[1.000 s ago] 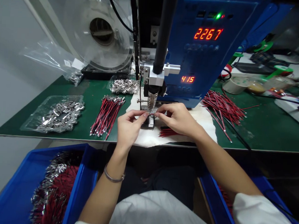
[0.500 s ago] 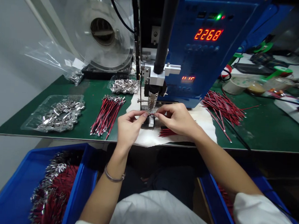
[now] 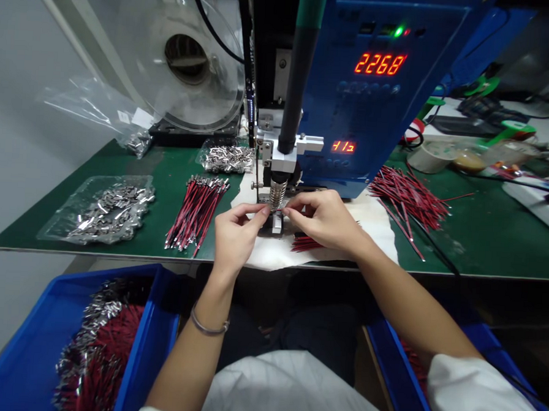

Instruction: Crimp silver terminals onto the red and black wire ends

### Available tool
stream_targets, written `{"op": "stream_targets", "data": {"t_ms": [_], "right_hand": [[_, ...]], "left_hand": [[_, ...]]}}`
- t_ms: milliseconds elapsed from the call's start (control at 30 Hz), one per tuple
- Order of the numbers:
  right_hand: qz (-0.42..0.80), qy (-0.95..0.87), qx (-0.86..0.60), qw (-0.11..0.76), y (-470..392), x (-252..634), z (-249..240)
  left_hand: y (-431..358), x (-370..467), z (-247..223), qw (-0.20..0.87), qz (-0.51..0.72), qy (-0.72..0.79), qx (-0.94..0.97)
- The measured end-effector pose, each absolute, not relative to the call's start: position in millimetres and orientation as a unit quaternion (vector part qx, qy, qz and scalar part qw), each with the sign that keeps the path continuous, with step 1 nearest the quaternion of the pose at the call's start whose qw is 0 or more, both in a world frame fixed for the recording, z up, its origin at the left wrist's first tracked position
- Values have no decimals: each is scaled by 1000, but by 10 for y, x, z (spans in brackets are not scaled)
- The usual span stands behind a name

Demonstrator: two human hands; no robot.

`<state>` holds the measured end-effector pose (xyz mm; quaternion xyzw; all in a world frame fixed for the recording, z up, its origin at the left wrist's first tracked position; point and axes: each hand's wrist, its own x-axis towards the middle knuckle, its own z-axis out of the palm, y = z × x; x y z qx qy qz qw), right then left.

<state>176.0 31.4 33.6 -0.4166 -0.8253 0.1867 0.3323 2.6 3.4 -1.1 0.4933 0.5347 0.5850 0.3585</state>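
Both hands meet under the press head [image 3: 283, 160] of a blue machine [image 3: 353, 111]. From the left, my left hand [image 3: 236, 234] pinches thumb and forefinger together at the small metal block [image 3: 277, 223] below the spring [image 3: 277, 193]. What those fingertips grip is too small to make out. My right hand [image 3: 326, 220] pinches a thin red wire [image 3: 280, 210] from the right side of the block, with most of it hidden by the fingers. Beneath my right hand, several red and black wires [image 3: 306, 242] lie on a white sheet [image 3: 267, 257].
Left on the green table [image 3: 161, 163] are wires with metal ends [image 3: 198, 214] and clear trays of metal parts [image 3: 113, 209] [image 3: 226, 157]. More wires [image 3: 410, 197] are heaped at right. Blue bins [image 3: 23, 339] [image 3: 386, 352] flank my lap.
The press head has come down towards the fingertips, and a green section shows on its hose. The lower red display reads differently. Both hands stay almost in place.
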Motion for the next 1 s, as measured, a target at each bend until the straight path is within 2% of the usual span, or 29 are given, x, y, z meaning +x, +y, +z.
{"op": "stream_targets", "data": {"t_ms": [1000], "right_hand": [[180,-832,-410,328,317,1774,311]], "left_hand": [[15,21,-7,368,582,536,488]]}}
